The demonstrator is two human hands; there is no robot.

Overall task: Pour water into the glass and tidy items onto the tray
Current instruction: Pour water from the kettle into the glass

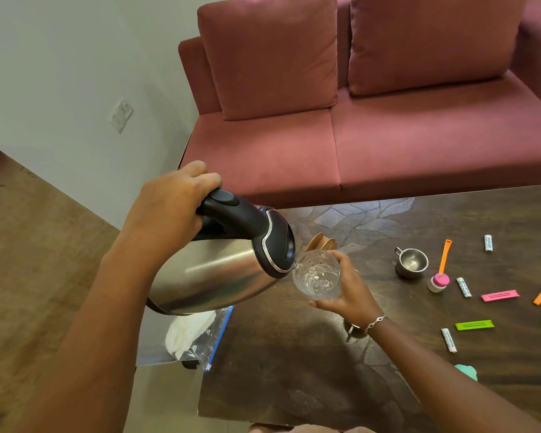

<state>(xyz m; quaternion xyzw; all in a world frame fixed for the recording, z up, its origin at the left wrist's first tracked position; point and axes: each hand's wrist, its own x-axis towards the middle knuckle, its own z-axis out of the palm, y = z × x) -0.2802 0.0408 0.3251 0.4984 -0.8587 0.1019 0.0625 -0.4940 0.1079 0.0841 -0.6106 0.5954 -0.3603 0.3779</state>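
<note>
Table: one kettle, one glass, two hands.

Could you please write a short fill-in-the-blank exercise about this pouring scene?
1. The left hand tilts the steel ____ by its black handle.
2. The right hand holds the ____ at the spout.
3. The metal cup stands on the ____.
4. The sofa behind is ____.

Missing words: kettle; glass; table; red
</note>
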